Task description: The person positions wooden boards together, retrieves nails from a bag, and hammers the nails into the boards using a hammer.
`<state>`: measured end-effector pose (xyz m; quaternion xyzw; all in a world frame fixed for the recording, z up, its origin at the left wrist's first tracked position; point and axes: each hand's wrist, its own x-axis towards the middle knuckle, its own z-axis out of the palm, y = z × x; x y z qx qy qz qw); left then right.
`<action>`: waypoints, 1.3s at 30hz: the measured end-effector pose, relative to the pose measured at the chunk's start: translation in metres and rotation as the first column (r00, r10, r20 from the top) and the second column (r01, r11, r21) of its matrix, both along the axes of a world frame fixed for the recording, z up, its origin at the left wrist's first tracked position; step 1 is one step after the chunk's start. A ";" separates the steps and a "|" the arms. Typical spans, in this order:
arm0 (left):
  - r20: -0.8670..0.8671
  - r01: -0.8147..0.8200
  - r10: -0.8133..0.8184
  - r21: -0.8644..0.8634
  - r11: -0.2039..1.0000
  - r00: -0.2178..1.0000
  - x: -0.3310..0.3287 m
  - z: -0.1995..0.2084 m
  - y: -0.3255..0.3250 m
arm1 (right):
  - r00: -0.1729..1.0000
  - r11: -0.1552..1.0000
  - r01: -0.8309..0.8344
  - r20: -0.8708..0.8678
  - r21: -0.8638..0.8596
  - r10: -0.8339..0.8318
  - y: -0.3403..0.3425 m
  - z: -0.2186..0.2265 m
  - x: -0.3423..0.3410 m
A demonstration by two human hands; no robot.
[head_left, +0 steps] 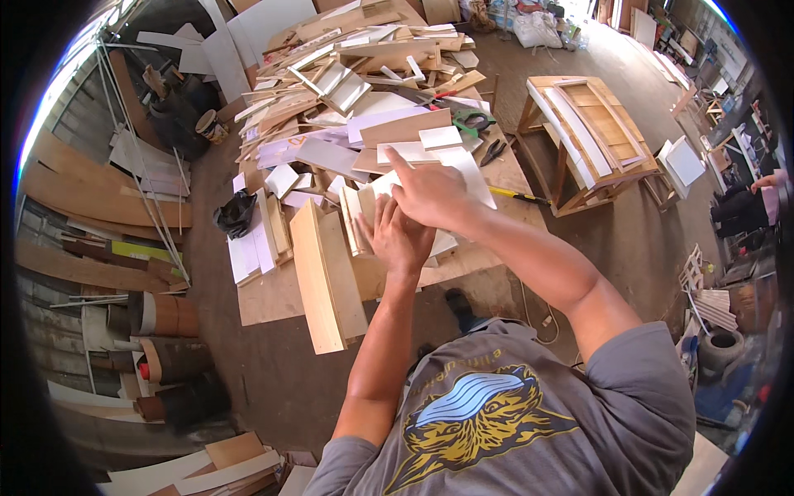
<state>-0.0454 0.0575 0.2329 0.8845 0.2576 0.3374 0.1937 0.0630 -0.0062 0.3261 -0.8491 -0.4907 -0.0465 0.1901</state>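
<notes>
Hands' state: the right hand (pixel 432 195) is extending its index finger and curling the others; the left hand (pixel 403 238) is spreading its fingers loosely, its tips partly hidden. Whether either is gripping something, I cannot tell.
White panel: lying on the plywood worktop (pixel 517 223), partly beneath the right hand; the panel (pixel 478 175) is showing on both sides of the wrist.
White strip: the strip (pixel 420 153) is lying just beyond the panel, with the right index fingertip appearing over it; contact is not showing clearly.
Handling, judged: the panel is probably calling for one flat palm as a steady, while the other hand is working alone; the overlapping hands are likely hiding the near edge, so parting them would be helping the view.
Footing, judged: the scrap pile (pixel 356 74) is looking loose; the long board (pixel 313 281) is overhanging the near edge, and a forearm could be knocking it.
Tools at hand: the black pliers (pixel 494 151) and a yellow-and-black hand tool (pixel 523 197) are lying right of the panel; keeping elbows off them would be sensible.
Black plastic bag: the bag (pixel 235 212) is sitting crumpled at the worktop's left edge; contents are not showing.
Pale bucket: the bucket (pixel 212 128) is standing beyond the worktop, left; its contents are too small to tell.
White sack: the sack (pixel 538 29) is slumping on the far floor, its contents hidden.
</notes>
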 end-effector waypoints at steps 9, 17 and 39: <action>0.102 -0.034 0.040 -0.059 0.998 0.994 -0.018 -0.009 0.022 | 0.849 0.665 0.513 -0.433 0.543 -0.301 -0.135 -0.107 0.125; 0.378 0.216 0.061 -0.645 0.733 0.924 -0.064 -0.016 0.066 | 0.344 0.866 0.499 -0.925 0.034 -0.162 -0.130 -0.219 0.055; 0.258 0.279 0.262 -0.959 -0.045 0.930 -0.154 -0.194 0.071 | 0.773 0.879 0.461 -0.433 -0.121 -0.464 -0.177 -0.164 0.011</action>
